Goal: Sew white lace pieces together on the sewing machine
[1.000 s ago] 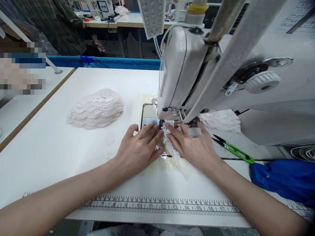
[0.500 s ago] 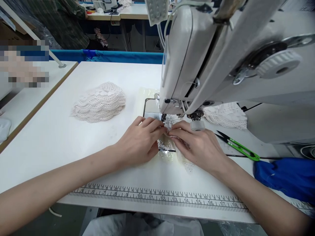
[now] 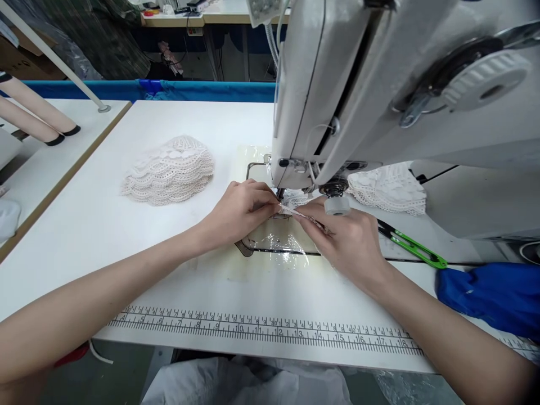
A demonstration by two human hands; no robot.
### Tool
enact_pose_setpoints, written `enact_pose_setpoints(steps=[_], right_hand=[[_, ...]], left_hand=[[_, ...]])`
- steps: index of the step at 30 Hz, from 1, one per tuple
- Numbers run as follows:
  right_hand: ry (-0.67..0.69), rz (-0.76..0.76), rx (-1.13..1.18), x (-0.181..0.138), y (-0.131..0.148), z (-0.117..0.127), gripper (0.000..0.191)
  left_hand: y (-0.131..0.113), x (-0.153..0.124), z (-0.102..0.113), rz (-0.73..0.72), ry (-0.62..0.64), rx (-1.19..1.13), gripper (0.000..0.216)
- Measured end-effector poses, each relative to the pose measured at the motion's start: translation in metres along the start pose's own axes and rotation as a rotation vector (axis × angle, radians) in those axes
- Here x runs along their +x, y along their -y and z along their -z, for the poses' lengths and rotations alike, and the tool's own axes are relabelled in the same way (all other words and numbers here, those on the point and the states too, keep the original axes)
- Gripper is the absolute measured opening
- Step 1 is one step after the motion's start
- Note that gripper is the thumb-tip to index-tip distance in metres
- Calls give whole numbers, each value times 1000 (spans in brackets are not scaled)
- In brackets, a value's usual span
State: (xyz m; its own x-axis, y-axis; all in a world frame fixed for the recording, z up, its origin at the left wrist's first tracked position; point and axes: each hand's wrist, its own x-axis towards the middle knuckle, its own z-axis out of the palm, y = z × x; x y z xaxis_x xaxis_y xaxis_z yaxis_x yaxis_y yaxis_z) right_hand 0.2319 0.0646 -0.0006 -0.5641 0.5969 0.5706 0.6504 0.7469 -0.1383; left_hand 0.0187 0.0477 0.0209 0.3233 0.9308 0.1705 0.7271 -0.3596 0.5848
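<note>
A strip of white lace (image 3: 291,209) runs under the needle area of a sewing machine (image 3: 320,101). My left hand (image 3: 240,209) pinches its edge just left of the presser foot (image 3: 280,194). On the other side, my right hand (image 3: 348,236) grips the lace between thumb and fingers, partly behind the machine's knob. Part of the lace is hidden by my fingers and the machine head. Below my hands lies the metal needle plate (image 3: 270,239) under a shiny clear film.
Stacked lace pieces (image 3: 171,171) lie on the left, and more lace (image 3: 388,188) lies behind the machine head. Green thread snips (image 3: 415,247) and blue cloth (image 3: 489,301) are at the right. A printed ruler (image 3: 270,332) follows the front edge. A person's dark clothing (image 3: 113,39) shows beyond.
My left hand has moved up toward the presser foot. The lace tail that hung below my right hand is drawn up, and the strip now stretches taut between my hands. The view has shifted slightly.
</note>
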Motion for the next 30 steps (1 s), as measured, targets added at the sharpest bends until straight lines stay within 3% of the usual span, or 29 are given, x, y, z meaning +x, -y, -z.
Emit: enact_pose_setpoints(steps=[4,10,13,18,30], right_hand=[[2,72,-7,1,2,3,25],[84,298,6,3,5,5,18],[89,332,23,2,5,5,16],[96,318,0,1,5,6,13],[104,293,-38,2,2,1,21]], left_hand=[[5,-5,-2,-92,-5,134,21],[0,-33,-16,-453,-201,631,18],[-7,-44,-18,-451,-183,761,26],[-14,-46,-15,-419,-154,779,31],[-6,-40,-18,-429,-201,768,31]])
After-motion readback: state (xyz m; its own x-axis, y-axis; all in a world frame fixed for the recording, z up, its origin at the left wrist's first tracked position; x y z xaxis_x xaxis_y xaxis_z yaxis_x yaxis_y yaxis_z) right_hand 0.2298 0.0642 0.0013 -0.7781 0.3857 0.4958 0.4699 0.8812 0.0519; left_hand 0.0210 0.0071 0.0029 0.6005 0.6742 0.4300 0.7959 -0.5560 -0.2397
